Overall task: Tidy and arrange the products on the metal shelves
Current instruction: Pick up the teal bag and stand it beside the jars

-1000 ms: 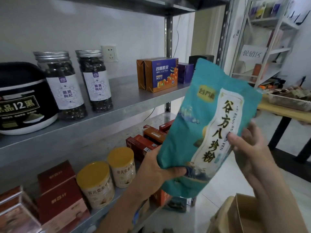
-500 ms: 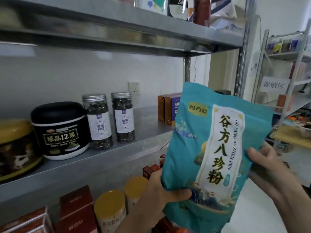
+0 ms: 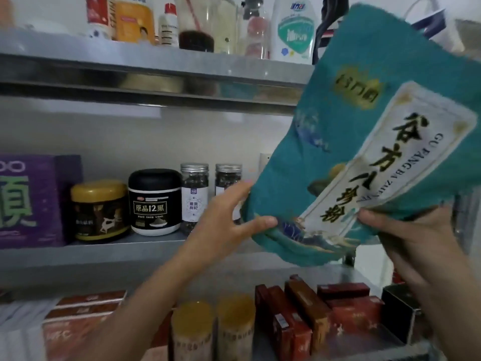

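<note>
While both hands' grip clamps teal bag (image 3: 338,157) (tilted right), bag now raised toward top shelf (image 3: 156,66).

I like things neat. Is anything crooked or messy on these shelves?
Only the teal bag: it is tilted in the air, held at its bottom by the left hand and right hand, not on a shelf. The jars stand upright. Nothing looks spilled.

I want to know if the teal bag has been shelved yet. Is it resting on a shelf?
No, the teal bag is held in the air, tilted, by the left hand and right hand.
</note>
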Motion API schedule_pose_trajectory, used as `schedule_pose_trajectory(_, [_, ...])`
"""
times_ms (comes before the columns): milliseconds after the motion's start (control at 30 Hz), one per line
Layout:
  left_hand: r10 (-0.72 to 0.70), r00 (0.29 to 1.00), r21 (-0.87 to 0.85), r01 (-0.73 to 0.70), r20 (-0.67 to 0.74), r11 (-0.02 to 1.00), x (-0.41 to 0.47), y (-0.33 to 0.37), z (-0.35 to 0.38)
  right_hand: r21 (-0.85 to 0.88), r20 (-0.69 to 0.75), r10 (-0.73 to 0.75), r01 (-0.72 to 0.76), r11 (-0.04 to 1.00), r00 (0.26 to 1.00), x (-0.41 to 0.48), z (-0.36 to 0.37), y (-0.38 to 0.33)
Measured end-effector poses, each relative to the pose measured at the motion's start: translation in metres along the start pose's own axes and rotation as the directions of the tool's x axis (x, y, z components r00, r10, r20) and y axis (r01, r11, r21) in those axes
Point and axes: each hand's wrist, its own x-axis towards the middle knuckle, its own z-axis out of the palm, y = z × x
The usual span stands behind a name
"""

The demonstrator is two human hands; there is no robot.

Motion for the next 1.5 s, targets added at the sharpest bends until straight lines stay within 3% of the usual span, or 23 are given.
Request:
schedule_pose_trajectory(67, [0.101, 0.993, 0.416, -0.066, -0.064, 0.907, 0.021, -0.007, -0.01, 0.008, -0.012, -0.053, 0.054, 0.999, 0.998, 0.023, -0.007, 0.004])
schedule_pose_trajectory(133, [0.082, 0.992, 0.686, 0.003, -0.091, 0.728, 0.042, -0.009, -0.019, 0.011, -0.01, -0.069, 0.069, 0.998, 0.998, 0.048, -0.013, 0.011])
schedule_pose_trajectory(233, [-0.083, 0.992, 0.847, 0.123, -0.094, 0.516, 0.064, -0.016, -0.025, 0.003, -0.056, -0.102, 0.102, 0.995, 0.993, 0.082, -0.013, 0.023])
schedule_pose_trajectory(300, [-0.159, 0.983, 0.885, 0.152, -0.089, 0.439, 0.069, -0.029, -0.03, 0.02, -0.038, -0.091, 0.092, 0.996, 0.995, 0.1, -0.01, 0.032])
schedule_pose_trajectory(400, [-0.227, 0.97, 0.877, 0.181, -0.085, 0.446, 0.067, -0.044, -0.033, -0.026, 0.019, -0.058, 0.059, 0.998, 0.998, 0.124, -0.005, 0.045])
schedule_pose_trajectory(633, [-0.188, 0.973, 0.878, 0.204, -0.133, 0.434, 0.067, -0.05, -0.03, -0.015, 0.092, 0.015, -0.014, 1.0, 0.996, 0.167, -0.005, 0.076])
schedule_pose_trajectory(800, [-0.13, 0.98, 0.887, 0.193, -0.151, 0.42, 0.068, -0.054, -0.029, -0.044, 0.144, 0.192, -0.187, 0.981, 0.971, 0.189, -0.006, 0.101])
schedule_pose_trajectory(933, [-0.072, 0.983, 0.888, 0.185, -0.171, 0.42, 0.067, -0.058, -0.026, -0.059, 0.134, 0.326, -0.321, 0.945, 0.936, 0.2, -0.003, 0.119])
schedule_pose_trajectory(1100, [-0.031, 0.985, 0.9, 0.169, -0.172, 0.402, 0.066, -0.062, -0.025, -0.095, 0.202, 0.399, -0.388, 0.917, 0.894, 0.212, 0.009, 0.139])
schedule_pose_trajectory(1400, [0.052, 0.984, 0.915, 0.14, -0.172, 0.378, 0.067, -0.072, -0.025, -0.281, 0.327, 0.581, -0.511, 0.813, 0.745, 0.207, 0.03, 0.157])
schedule_pose_trajectory(1500, [0.076, 0.982, 0.918, 0.131, -0.171, 0.373, 0.067, -0.074, -0.026, -0.185, 0.246, 0.522, -0.489, 0.852, 0.817, 0.214, 0.035, 0.147])
